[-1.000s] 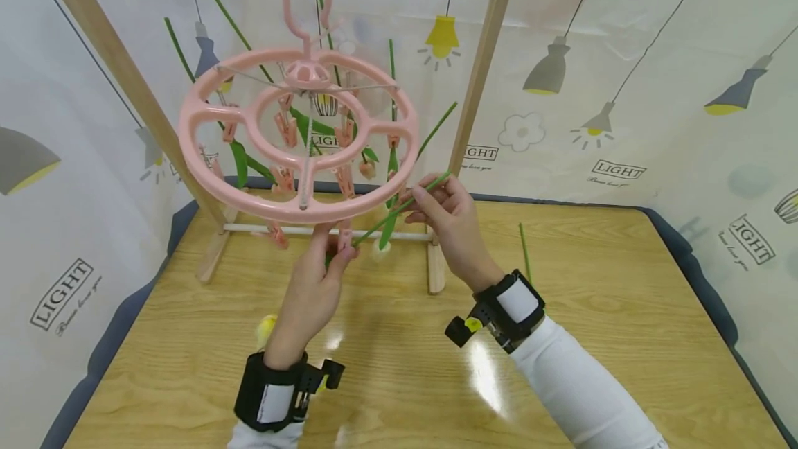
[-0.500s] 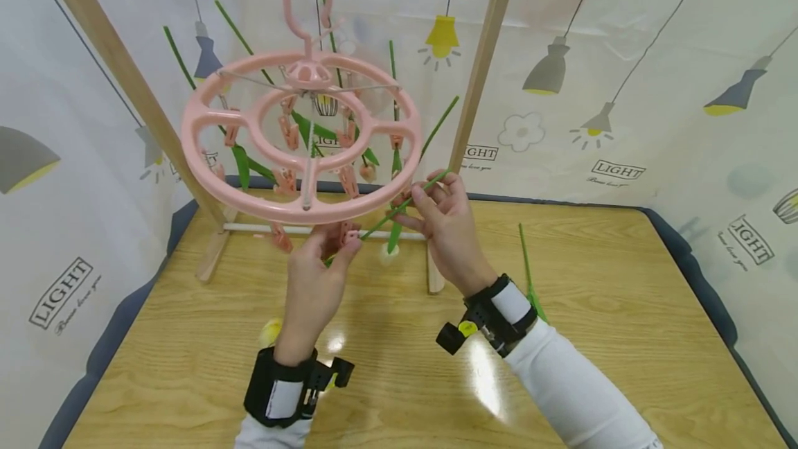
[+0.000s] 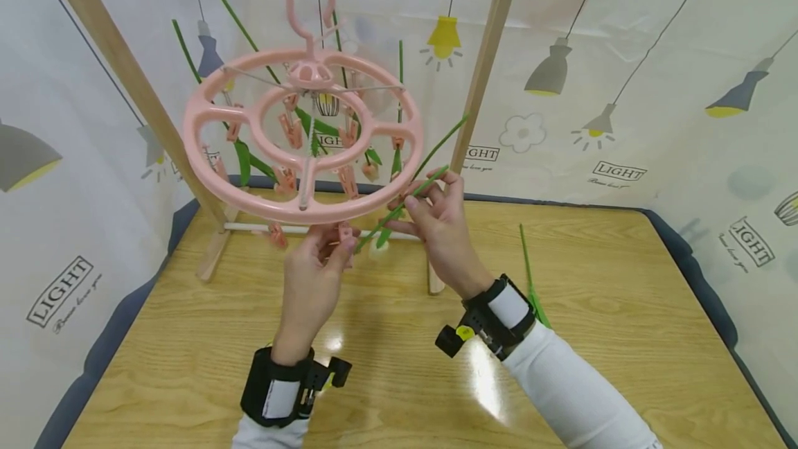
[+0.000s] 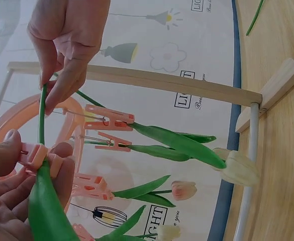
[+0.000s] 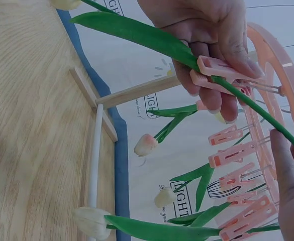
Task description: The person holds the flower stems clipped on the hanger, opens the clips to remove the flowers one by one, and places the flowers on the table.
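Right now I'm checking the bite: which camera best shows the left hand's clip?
The right wrist view: the clip lies side-on, with the green stem between its jaws. The left wrist view shows another side; the head view shows it small, partly hidden by the left hand.

Below the hands [image 3: 312, 283] lies a wood-grain bench [image 3: 623, 338], catching glare [image 3: 485, 380]; ahead of them and to both sides I see white wall [image 3: 686, 75] printed with lamps [image 3: 548, 73], blue edging [image 5: 121, 191] at its foot.

The hanger [image 3: 310, 75] and clips [image 5: 233, 153] are coloured pink, the stems [image 5: 267, 118] green; the white backdrop [image 3: 673, 61] is printed with grey and yellow lamps [image 3: 548, 69].
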